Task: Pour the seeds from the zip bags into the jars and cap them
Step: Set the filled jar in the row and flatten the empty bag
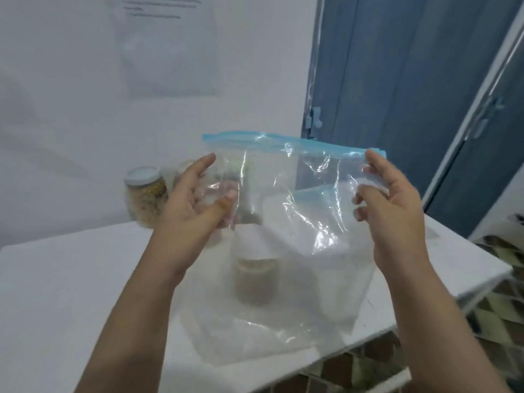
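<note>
I hold a clear zip bag [297,171] with a blue zip strip upright over the white table [71,279]; it looks empty and its lower end sags onto the tabletop. My left hand [192,205] pinches the bag's left side between thumb and fingers. My right hand [397,199] grips its right edge just under the strip. Seen blurred through the plastic, a jar [255,279] with brownish seeds and a white top stands on the table. At the back left stands a capped jar [146,194] filled with pale seeds.
Behind the held bag, another zip bag [312,211] with a blue strip shows dimly. The table meets a white wall carrying a paper sheet [170,52]. A blue door [397,80] stands at right, with tiled floor [496,307] past the table's right edge.
</note>
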The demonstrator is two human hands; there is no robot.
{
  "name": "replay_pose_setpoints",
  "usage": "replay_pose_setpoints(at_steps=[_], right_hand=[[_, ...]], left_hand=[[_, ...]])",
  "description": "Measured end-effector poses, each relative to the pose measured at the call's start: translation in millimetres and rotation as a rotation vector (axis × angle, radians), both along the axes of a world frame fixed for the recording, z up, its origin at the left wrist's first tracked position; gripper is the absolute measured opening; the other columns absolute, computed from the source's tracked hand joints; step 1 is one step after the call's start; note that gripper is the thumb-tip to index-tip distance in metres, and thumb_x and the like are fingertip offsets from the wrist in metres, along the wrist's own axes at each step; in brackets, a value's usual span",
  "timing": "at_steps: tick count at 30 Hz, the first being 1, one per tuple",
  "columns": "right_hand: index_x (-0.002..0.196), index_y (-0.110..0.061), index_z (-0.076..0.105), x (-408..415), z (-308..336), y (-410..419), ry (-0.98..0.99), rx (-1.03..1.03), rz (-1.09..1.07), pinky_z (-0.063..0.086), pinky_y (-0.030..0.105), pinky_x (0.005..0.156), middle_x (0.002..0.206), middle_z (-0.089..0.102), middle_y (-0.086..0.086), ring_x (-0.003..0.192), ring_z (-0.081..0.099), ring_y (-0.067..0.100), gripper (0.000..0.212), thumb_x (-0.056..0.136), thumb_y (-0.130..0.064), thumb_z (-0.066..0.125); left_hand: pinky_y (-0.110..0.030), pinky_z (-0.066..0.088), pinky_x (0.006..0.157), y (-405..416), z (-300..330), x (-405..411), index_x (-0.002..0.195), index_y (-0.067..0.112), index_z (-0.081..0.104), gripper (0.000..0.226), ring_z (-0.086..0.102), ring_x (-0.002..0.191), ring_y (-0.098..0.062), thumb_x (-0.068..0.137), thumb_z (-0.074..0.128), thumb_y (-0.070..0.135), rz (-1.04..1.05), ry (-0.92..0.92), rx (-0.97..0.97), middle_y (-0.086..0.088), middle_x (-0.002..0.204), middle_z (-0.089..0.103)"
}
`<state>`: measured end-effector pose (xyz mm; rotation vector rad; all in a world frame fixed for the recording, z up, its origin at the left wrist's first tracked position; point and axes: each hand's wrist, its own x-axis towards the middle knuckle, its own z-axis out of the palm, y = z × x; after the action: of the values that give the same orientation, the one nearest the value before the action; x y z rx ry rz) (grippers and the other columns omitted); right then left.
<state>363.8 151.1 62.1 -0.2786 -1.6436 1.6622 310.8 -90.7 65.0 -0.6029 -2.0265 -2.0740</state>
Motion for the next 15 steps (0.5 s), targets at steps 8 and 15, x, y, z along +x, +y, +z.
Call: replay_pose_setpoints(at_steps=[8,15], right_hand=[[0.129,-0.034,0.06,-16.2,-21.5,133.3,-0.075,0.062,-0.001,0.045,0.017,0.054,0.117,0.058,-0.016,0.061,0.055,0.003,0.051,0.094,0.002,0.05],[0.124,-0.023,0.068,-53.2,-25.8,244.8,-0.123,0.047,0.12,0.044,0.016,0.052,0.1,0.066,-0.002,0.055,0.052,0.003,0.027,0.1,-0.015,0.057]], left_hand=[[-0.021,0.051,0.069,135.4,-17.5,-14.8,0.133,0.044,0.046,0.056,0.06,0.068,0.01,0.081,0.066,0.041,0.064,-0.013,0.018,0.026,0.106,0.066],[-0.032,0.048,0.087,229.0,-44.6,-44.7,0.131,0.039,0.049,0.053,0.062,0.075,0.002,0.089,0.072,0.017,0.191,-0.048,0.028,0.01,0.083,0.068]])
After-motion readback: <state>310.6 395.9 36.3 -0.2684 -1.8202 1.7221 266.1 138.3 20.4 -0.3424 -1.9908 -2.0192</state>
